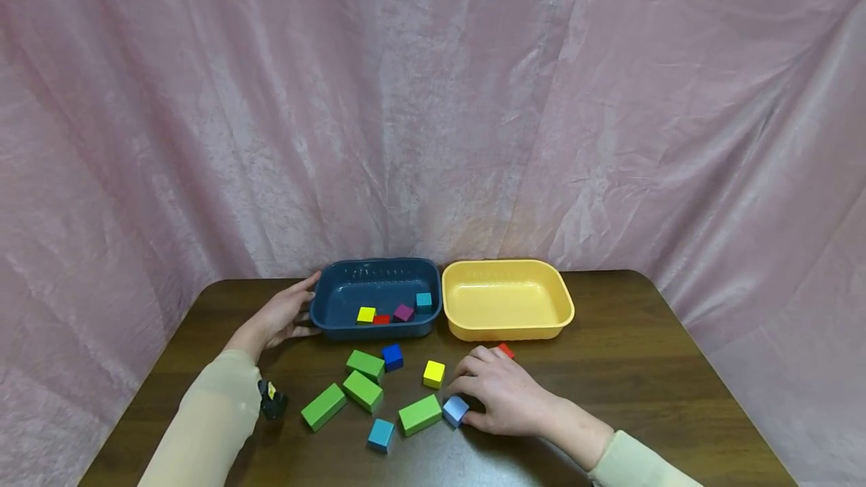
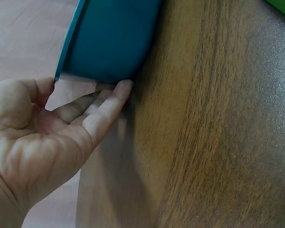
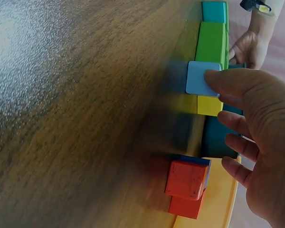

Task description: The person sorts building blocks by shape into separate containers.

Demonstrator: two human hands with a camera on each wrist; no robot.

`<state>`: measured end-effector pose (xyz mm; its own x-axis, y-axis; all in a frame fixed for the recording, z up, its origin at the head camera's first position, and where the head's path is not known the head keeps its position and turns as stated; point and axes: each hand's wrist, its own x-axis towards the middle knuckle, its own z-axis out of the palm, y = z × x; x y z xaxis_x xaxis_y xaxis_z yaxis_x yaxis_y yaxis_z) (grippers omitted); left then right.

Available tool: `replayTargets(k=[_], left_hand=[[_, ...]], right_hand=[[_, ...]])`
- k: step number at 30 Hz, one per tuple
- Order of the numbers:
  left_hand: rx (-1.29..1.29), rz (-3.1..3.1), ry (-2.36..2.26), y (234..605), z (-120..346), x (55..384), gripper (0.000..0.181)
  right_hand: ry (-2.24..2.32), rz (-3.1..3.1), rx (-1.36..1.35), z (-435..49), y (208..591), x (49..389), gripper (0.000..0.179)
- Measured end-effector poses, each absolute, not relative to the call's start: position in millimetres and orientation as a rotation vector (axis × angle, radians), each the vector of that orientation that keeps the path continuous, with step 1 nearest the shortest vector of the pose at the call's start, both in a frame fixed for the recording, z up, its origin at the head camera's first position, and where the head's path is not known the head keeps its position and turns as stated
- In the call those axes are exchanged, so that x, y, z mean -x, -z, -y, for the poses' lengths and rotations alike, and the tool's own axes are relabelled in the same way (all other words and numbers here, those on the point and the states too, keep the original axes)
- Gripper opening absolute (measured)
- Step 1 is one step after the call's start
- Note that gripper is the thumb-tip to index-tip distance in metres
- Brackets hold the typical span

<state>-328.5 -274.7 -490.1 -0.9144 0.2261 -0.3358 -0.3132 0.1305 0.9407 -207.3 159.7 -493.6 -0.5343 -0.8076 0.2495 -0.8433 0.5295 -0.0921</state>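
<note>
My right hand (image 1: 504, 394) pinches a light blue cube (image 1: 456, 411) between thumb and index finger, low over the table. In the right wrist view the thumb lies on the face of this cube (image 3: 202, 78), and the other fingers extend loosely past it. A green block (image 1: 420, 415) lies just left of the cube, and a yellow cube (image 1: 434, 374) lies beyond. My left hand (image 1: 284, 318) touches the left end of a dark blue tub (image 1: 375, 333). The left wrist view shows its thumb at the rim and its fairly straight fingers against the lower wall.
The blue tub holds several cubes. A yellow tub (image 1: 504, 333) stands right of it. Green blocks (image 1: 323, 406), a blue cube (image 1: 392, 357) and a teal cube (image 1: 381, 435) lie on the table (image 1: 629, 367). Red cubes (image 3: 185, 179) lie near the yellow tub. A pink curtain (image 1: 433, 104) hangs behind.
</note>
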Motion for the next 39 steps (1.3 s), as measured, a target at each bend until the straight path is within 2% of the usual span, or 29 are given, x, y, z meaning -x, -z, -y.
replayTargets(k=[21,39], left_hand=[[0.076,-2.012,-1.836,488,274,327,0.059],[0.09,-2.02,-1.83,488,273,326,0.06]], right_hand=[[-0.313,2.579,-1.388,-162,495,208,0.029],[-0.415,2.525,-1.307,-171,469,213,0.029]])
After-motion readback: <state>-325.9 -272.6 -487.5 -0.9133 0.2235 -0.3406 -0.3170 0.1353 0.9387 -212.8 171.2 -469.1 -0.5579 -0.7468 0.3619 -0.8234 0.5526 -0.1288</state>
